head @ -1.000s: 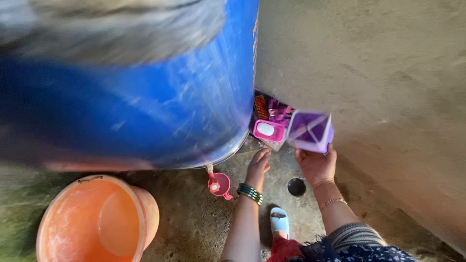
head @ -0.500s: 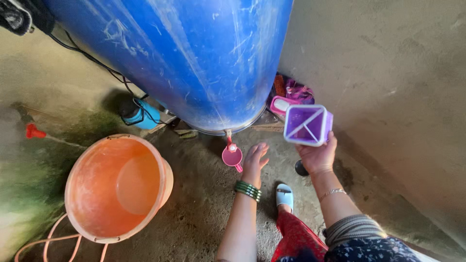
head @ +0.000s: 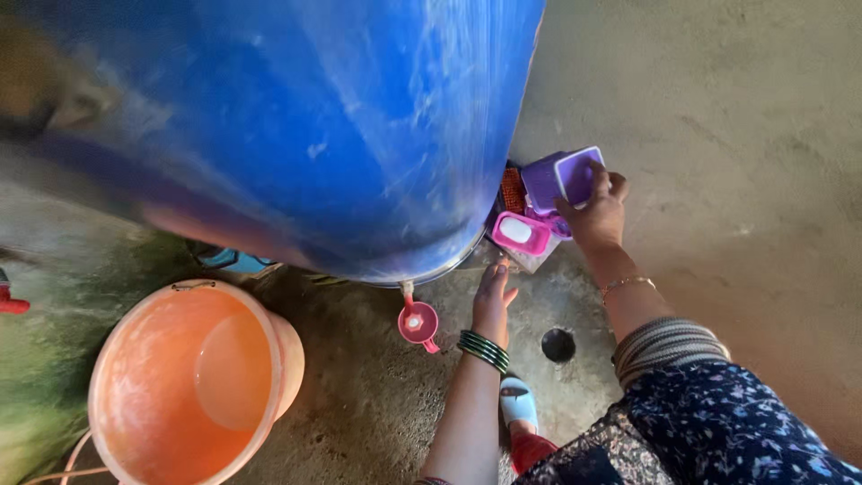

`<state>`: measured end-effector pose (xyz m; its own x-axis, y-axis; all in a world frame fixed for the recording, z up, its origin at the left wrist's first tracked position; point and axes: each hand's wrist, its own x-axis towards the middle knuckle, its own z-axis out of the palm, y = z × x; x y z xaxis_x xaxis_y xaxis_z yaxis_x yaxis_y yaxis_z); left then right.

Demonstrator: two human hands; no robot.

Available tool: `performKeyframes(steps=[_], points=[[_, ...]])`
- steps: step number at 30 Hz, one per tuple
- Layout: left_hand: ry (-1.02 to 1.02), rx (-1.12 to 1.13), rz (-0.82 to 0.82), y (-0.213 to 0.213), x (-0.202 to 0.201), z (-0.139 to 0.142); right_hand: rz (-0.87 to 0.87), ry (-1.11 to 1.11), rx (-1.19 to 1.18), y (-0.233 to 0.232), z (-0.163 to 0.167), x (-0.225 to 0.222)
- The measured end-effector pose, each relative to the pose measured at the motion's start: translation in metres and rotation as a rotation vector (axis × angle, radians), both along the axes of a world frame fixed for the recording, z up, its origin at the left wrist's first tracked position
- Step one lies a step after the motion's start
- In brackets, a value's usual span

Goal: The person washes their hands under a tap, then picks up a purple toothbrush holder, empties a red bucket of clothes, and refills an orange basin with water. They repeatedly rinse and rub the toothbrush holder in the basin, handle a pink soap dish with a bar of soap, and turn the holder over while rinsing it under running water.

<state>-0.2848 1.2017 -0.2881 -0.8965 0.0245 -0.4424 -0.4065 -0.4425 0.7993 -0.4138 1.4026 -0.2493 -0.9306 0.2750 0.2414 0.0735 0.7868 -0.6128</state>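
One orange bucket (head: pixel 189 382) holding water stands leftmost, beneath one blue barrel (head: pixel 296 126). One small pink jug (head: pixel 418 322) sits under its tap. The left hand (head: pixel 493 296) reaches flat, fingers together, empty. The right hand (head: pixel 594 212) grips one purple container (head: pixel 566 178) beside one pink soap box (head: pixel 520 233).

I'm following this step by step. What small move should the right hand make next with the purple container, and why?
Probably set it down. The right hand holds the purple container low beside the pink soap box at the foot of the blue barrel, while the left hand rests near the pink cup.
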Motion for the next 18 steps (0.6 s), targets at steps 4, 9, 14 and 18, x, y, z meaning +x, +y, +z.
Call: performKeyframes(steps=[4, 9, 14, 18], points=[[-0.041, 0.025, 0.035, 0.005, -0.018, -0.004, 0.020, -0.112, 0.074, -0.004, 0.024, -0.021], [-0.080, 0.002, 0.051, -0.004, -0.023, -0.004, 0.014, -0.073, -0.029, -0.001, 0.026, -0.031], [-0.087, 0.009, 0.065, -0.013, -0.018, 0.006, -0.090, -0.024, -0.174, 0.011, 0.004, -0.023], [-0.072, -0.005, 0.049, -0.024, -0.002, 0.018, -0.149, 0.271, -0.876, 0.032, -0.002, 0.008]])
